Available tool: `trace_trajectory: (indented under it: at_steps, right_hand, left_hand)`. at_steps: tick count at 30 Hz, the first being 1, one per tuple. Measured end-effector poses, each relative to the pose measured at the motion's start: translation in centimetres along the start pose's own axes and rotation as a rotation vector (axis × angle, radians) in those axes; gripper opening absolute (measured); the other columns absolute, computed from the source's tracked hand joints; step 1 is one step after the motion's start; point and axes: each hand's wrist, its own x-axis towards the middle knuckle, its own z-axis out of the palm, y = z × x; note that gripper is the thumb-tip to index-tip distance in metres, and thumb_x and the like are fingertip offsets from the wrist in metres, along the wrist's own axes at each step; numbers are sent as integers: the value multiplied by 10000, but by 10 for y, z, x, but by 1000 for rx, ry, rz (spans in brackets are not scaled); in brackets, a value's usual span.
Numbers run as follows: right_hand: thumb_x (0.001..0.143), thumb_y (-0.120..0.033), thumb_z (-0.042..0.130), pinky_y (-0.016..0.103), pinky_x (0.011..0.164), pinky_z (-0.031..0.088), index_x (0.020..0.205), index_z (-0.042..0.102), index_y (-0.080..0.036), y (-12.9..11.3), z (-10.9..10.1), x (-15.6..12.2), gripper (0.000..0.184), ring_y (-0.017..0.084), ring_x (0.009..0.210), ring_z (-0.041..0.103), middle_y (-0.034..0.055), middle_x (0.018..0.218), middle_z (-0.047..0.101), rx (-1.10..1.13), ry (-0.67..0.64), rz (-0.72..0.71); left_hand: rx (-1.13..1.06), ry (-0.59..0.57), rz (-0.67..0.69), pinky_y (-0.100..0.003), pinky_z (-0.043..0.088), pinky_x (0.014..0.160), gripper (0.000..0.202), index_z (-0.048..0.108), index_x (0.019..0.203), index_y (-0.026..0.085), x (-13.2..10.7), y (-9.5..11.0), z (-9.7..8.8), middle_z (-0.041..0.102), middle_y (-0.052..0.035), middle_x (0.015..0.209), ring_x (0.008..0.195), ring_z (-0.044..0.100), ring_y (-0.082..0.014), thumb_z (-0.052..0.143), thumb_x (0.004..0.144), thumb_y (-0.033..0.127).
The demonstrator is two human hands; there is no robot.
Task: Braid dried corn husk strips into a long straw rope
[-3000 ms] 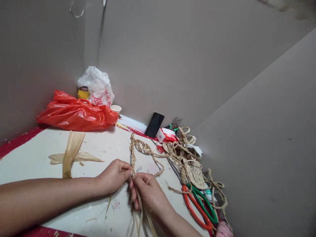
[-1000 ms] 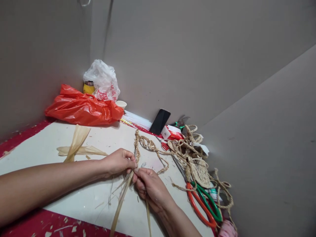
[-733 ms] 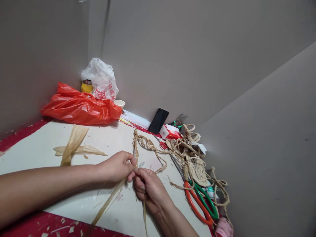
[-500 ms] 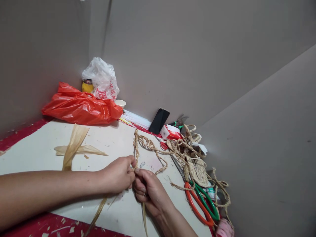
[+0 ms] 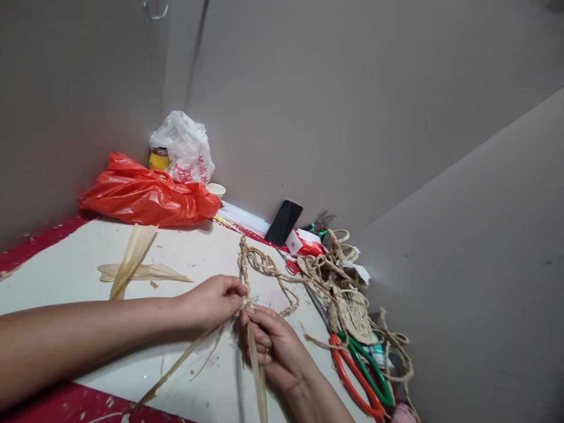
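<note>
My left hand [image 5: 211, 302] and my right hand [image 5: 273, 346] meet at the near end of a braided straw rope [image 5: 264, 267] on the white table [image 5: 66, 288]. Both hands are closed, pinching loose pale husk strips [image 5: 255, 376] where the braid ends. One strip trails left toward the table's near edge, another runs down across my right palm. The braid leads away from my fingers, loops and runs right into a tangle of braided rope [image 5: 339, 282].
Two dry husk leaves [image 5: 132, 267] lie crossed at left. A red plastic bag [image 5: 145, 194], white bag [image 5: 183, 147], yellow jar [image 5: 158, 160] and paper cup [image 5: 215, 190] stand in the corner. A phone [image 5: 284, 222] leans on the wall. Red and green scissors [image 5: 361, 376] lie at right.
My hands stayed at the braid's end while working the strips: a husk strip swung from under my left hand out to the left, and another now lies over my right palm.
</note>
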Motion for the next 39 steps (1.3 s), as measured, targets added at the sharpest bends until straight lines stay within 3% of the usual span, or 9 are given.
trace_trajectory:
  at_steps: [2, 4, 7, 11, 19, 26, 30, 35, 39]
  right_hand:
    - [729, -287, 670, 145, 319, 70, 651, 573, -126, -2, -1, 0, 203, 7, 326, 102, -115, 366, 286, -8, -20, 8]
    - [731, -282, 664, 148, 322, 71, 650, 566, -130, -4, -3, 0, 199, 10, 331, 110, -113, 374, 292, -27, -30, 25]
    - [742, -273, 646, 152, 321, 63, 657, 554, -137, -6, -6, 0, 185, 15, 332, 105, -114, 378, 292, -67, -42, 57]
    - [752, -321, 637, 161, 322, 55, 638, 532, -145, -8, -8, -1, 235, 15, 328, 94, -118, 377, 284, -171, -38, 72]
    - [792, -458, 573, 215, 359, 98, 633, 554, -152, -10, -12, -2, 346, 50, 341, 166, -101, 373, 298, -565, 48, -30]
    - [858, -378, 468, 217, 482, 248, 605, 552, -149, -8, -4, -5, 351, 96, 507, 304, -48, 512, 367, -1032, 153, -251]
    - [853, -361, 460, 225, 504, 270, 590, 486, -167, -13, -3, -13, 329, 112, 559, 334, -31, 565, 408, -1177, 228, -312]
    - [842, -309, 452, 227, 469, 256, 557, 456, -181, -16, 4, -24, 312, 108, 498, 348, -35, 497, 399, -1177, 267, -261]
    - [865, -280, 398, 220, 450, 294, 595, 517, -178, 3, 14, -22, 313, 113, 444, 420, -21, 459, 471, -1081, 219, -181]
  left_hand:
    - [-173, -138, -146, -241, 375, 549, 167, 527, 809, 162, 1, -6, 6, 551, 11, 625, 534, 492, -117, 421, 739, 270]
    - [-177, -177, -222, -231, 339, 496, 168, 515, 789, 170, 0, -10, 10, 483, 43, 554, 453, 428, -101, 407, 759, 295]
    - [28, -105, -90, -221, 329, 533, 171, 569, 744, 155, -2, -12, 8, 509, 30, 582, 524, 433, -101, 439, 755, 266]
    - [190, -111, 32, -223, 352, 609, 220, 624, 725, 147, -4, -12, 3, 612, -7, 694, 644, 497, -128, 420, 755, 223]
    - [96, -153, -96, -218, 295, 539, 205, 565, 615, 146, 0, -9, 3, 505, 18, 559, 533, 393, -98, 442, 735, 258]
    - [-102, -187, -202, -229, 192, 467, 200, 531, 563, 152, 2, -12, 6, 433, 41, 486, 454, 290, -72, 496, 692, 301]
    - [-40, -139, -226, -233, 184, 455, 200, 485, 547, 168, 2, -11, 7, 372, 63, 455, 428, 261, -68, 491, 701, 295]
    - [-1, -106, -137, -228, 206, 454, 202, 481, 526, 169, 2, -14, 9, 384, 62, 447, 439, 284, -73, 490, 689, 289]
    - [-119, -106, -147, -222, 244, 461, 191, 503, 524, 159, 1, -16, 11, 460, 44, 455, 437, 350, -77, 492, 665, 287]
